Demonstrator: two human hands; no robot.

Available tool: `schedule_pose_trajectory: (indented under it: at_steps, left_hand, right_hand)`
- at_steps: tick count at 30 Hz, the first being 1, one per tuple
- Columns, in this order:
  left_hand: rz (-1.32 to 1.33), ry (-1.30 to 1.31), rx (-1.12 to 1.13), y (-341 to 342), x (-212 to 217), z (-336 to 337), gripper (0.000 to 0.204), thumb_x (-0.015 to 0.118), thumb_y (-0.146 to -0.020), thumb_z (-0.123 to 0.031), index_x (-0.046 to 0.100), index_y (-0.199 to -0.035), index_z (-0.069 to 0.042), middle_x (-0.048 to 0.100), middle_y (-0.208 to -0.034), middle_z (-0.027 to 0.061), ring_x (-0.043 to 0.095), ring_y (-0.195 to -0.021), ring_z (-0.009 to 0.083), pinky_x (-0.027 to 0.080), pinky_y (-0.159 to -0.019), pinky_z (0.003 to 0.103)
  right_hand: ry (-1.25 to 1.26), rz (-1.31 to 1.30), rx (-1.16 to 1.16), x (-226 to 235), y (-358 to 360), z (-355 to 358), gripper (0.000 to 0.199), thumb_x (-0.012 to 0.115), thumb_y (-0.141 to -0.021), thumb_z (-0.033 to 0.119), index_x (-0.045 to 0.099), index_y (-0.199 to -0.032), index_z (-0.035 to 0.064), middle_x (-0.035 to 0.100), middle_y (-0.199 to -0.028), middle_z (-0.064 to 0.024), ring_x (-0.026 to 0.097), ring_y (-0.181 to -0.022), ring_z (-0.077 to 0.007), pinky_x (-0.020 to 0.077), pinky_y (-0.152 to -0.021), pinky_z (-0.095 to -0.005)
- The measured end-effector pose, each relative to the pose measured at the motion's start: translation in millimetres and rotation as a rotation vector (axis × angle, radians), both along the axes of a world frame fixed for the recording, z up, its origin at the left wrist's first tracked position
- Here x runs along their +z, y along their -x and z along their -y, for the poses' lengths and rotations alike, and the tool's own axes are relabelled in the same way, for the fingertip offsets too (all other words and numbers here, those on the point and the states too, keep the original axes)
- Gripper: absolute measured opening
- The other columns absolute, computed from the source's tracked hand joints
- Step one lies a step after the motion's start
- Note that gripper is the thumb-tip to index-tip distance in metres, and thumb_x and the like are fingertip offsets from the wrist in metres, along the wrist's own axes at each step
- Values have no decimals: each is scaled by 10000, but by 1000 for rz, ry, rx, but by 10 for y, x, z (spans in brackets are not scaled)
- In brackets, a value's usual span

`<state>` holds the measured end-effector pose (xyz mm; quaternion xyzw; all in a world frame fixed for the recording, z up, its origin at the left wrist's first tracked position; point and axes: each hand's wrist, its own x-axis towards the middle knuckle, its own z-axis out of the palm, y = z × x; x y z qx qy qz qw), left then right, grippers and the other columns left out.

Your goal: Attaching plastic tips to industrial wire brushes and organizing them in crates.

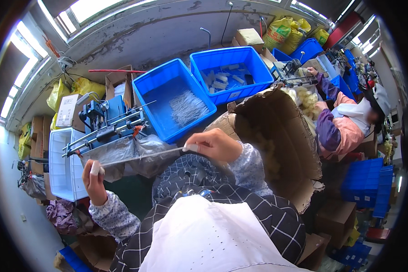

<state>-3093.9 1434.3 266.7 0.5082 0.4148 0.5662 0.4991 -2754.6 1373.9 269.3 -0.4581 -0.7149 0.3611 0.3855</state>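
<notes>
A long, thin, ridged metal wire (pixel 143 157), apparently twisted, stretches nearly level in front of my body. My left hand (pixel 94 182) pinches its left end, with white wraps on the fingertips. At the other end, the fingers of my right hand (pixel 218 146) close on the wire, also with white on the tips. Just beyond the wire stands a small bench machine (pixel 111 129) with metal rods, and a grey plastic sheet (pixel 152 147) hangs below it. Many thin metal wires (pixel 188 109) lie in a blue bin (pixel 150 82) behind my right hand.
Another blue bin (pixel 233 55) contains whitish pieces. A large open cardboard box (pixel 299 136) stands at my right, a white crate (pixel 59 168) at the left. Farther right, a co-worker (pixel 344 129) in a purple-sleeved top reaches toward pale yellowish pieces (pixel 307 103).
</notes>
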Motion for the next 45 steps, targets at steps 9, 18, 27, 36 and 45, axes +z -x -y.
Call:
schedule_pose_trajectory:
  at_steps: [9, 18, 27, 36, 45]
  left_hand:
    - [101, -32, 205, -68, 10, 46, 144, 485, -821, -143, 519, -817, -4, 391, -596, -12, 302, -496, 33, 198, -440, 166]
    - [56, -67, -84, 90, -33, -31, 181, 502, -810, -133, 548, -924, 1, 483, -710, 9, 374, -566, 34, 260, -463, 153]
    - [-61, 54, -75, 40, -21, -48, 189, 494, -810, -147, 553, -928, -11, 453, -657, -22, 325, -509, 20, 224, -432, 161]
    - [29, 27, -18, 55, -100, -30, 218, 489, -829, -174, 557, -966, -18, 462, -658, -15, 332, -501, 12, 241, -436, 144]
    - [107, 32, -27, 37, -136, -132, 202, 515, -826, -175, 563, -962, -35, 492, -699, -7, 379, -513, 13, 302, -452, 133]
  right_hand:
    - [-11, -29, 4, -1, 26, 51, 132, 553, -772, 111, 600, -884, 57, 594, -656, -89, 577, -561, -176, 445, -531, -252]
    - [9, -13, -16, 15, 26, -11, 112, 554, -777, 99, 594, -855, 29, 590, -674, -82, 557, -587, -130, 435, -546, -245]
    - [91, 45, -58, -76, 40, -32, 117, 558, -774, 104, 599, -866, 44, 548, -585, -77, 505, -489, -109, 401, -477, -225]
    - [121, 23, -9, -51, 59, 3, 132, 561, -771, 102, 594, -886, 46, 558, -603, -70, 505, -499, -100, 405, -480, -223]
    - [130, -10, 8, -73, 40, -58, 143, 539, -773, 72, 591, -902, 40, 593, -671, -86, 551, -559, -131, 433, -532, -230]
